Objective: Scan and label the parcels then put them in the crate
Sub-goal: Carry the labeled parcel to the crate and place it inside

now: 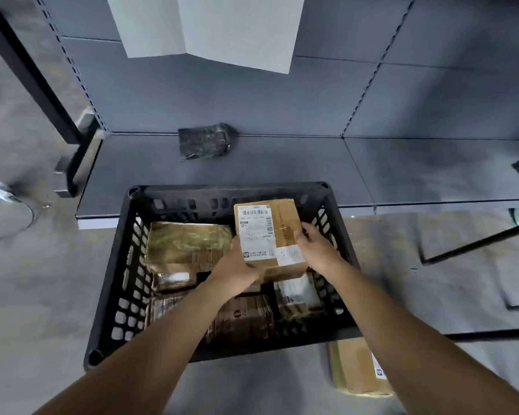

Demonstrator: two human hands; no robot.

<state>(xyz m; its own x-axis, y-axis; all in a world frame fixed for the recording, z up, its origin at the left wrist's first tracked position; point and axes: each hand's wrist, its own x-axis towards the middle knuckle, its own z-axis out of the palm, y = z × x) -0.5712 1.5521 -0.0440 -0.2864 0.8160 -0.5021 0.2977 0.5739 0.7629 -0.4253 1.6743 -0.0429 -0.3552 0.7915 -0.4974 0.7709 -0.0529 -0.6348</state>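
Parcel (pixel 267 232) hangs over the crate's (pixel 108 280) far right corner, label up, long axis running from near rim toward far rim. Both hands have it: left hand (pixel 234 266) curls round its near-left corner, right hand (pixel 315 247) grips its right edge. Below, more boxes (pixel 186 242) crowd the crate floor, so the landing spot looks tight. Another box (pixel 354 366) lies just outside the near right corner; a dark bag (pixel 204 140) sits on the shelf (pixel 282 169) beyond the far rim.

The parcel (pixel 285 217) bears a barcoded shipping label (pixel 255 232), its print unreadable.
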